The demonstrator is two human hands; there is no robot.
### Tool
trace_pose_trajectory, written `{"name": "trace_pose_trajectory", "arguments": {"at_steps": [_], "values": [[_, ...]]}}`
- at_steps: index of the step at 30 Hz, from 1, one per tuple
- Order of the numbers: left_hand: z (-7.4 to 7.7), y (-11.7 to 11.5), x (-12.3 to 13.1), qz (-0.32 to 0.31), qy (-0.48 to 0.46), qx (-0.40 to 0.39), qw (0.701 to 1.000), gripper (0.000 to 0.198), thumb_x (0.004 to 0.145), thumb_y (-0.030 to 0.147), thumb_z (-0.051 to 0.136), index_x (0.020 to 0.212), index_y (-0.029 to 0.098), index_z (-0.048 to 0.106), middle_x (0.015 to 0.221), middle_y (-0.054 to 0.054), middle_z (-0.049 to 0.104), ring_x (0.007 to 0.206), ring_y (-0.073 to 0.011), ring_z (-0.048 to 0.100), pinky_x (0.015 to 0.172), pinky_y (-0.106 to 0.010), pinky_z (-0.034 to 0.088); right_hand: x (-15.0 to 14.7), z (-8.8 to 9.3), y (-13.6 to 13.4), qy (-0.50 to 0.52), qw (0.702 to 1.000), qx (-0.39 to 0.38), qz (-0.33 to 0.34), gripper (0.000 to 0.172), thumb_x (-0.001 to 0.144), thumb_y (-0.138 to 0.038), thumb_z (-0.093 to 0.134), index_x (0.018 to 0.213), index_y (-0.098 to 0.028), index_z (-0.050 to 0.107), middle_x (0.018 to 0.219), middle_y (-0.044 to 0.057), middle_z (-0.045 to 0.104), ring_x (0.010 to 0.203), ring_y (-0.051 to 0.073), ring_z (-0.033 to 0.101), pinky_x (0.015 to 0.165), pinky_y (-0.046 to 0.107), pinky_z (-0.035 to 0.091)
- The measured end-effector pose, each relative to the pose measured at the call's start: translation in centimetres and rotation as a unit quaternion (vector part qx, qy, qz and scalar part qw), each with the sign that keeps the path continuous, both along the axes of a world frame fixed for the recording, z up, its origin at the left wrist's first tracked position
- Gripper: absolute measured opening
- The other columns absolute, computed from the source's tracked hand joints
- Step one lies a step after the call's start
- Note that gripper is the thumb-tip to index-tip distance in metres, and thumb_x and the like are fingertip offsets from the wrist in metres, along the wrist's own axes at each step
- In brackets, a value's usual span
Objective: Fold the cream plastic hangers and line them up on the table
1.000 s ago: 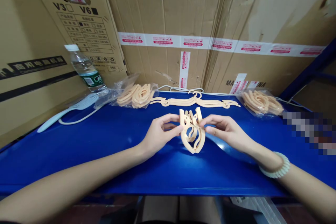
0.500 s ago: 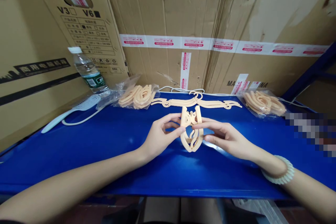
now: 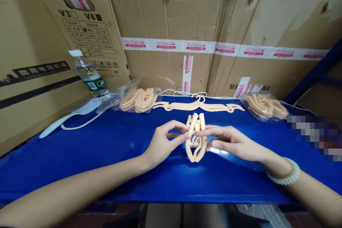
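Near the centre of the frame, a folded hanger [image 3: 192, 125] of pale peach colour stands roughly upright between two hands; whether its lower end touches the blue table [image 3: 107, 156] is hard to tell. The left hand [image 3: 162, 144] grips the hanger's left side between thumb and fingers. The right hand [image 3: 236, 142] grasps it from the other side, index finger laid across the front and thumb at the right edge. A pale bracelet [image 3: 288, 174] circles the right wrist. Just beyond, in the middle of the frame, an unfolded hanger [image 3: 184, 106] lies spread out sideways, between a clear bag of folded hangers [image 3: 144, 100] at centre left and a similar bag [image 3: 263, 106] at centre right. Further left lie a light blue hairbrush [image 3: 87, 107] and a water bottle [image 3: 93, 82] with a white cap, standing before a printed carton [image 3: 91, 39]. A taped cardboard box [image 3: 160, 14] fills the upper middle.
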State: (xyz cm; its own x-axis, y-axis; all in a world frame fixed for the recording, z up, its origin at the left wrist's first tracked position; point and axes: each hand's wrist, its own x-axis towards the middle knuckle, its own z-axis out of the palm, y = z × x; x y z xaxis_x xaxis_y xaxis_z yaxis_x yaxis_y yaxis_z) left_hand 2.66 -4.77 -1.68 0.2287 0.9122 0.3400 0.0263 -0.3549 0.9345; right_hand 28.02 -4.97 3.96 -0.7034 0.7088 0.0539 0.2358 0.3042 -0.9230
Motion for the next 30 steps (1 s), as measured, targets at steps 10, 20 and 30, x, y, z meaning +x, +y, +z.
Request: {"name": "trace_pose_trajectory", "arguments": {"at_steps": [10, 20, 30], "values": [[-0.4, 0.3, -1.0, -0.092, 0.257, 0.265, 0.925, 0.028, 0.095, 0.020, 0.061, 0.122, 0.024, 0.069, 0.124, -0.011, 0.069, 0.120, -0.0287, 0.058, 0.106, -0.048, 0.049, 4.7, 0.4, 3.4, -0.151, 0.980, 0.114, -0.067, 0.056, 0.084, -0.044, 0.075, 0.136, -0.025, 0.064, 0.131, 0.011, 0.068, 0.106, 0.025, 0.069, 0.088, 0.040, 0.060], [-0.6, -0.5, -1.1, -0.138, 0.362, 0.306, 0.870, 0.031, 0.100, 0.028, 0.057, 0.131, 0.022, 0.061, 0.137, -0.014, 0.060, 0.133, -0.0324, 0.048, 0.111, -0.050, 0.047, 3.7, -1.1, 3.3, -0.305, 0.924, 0.226, -0.042, 0.069, 0.091, -0.063, 0.060, 0.149, -0.026, 0.053, 0.119, 0.011, 0.059, 0.110, 0.027, 0.061, 0.103, 0.049, 0.049], [-0.9, -0.7, -1.3, -0.113, 0.398, 0.315, 0.854, 0.028, 0.100, 0.031, 0.057, 0.126, 0.021, 0.063, 0.135, -0.013, 0.062, 0.136, -0.0359, 0.046, 0.114, -0.055, 0.044, 3.4, -2.7, 3.8, -0.280, 0.911, 0.292, -0.075, 0.074, 0.096, -0.065, 0.050, 0.158, -0.025, 0.041, 0.128, 0.016, 0.059, 0.117, 0.031, 0.058, 0.103, 0.052, 0.049]]}}
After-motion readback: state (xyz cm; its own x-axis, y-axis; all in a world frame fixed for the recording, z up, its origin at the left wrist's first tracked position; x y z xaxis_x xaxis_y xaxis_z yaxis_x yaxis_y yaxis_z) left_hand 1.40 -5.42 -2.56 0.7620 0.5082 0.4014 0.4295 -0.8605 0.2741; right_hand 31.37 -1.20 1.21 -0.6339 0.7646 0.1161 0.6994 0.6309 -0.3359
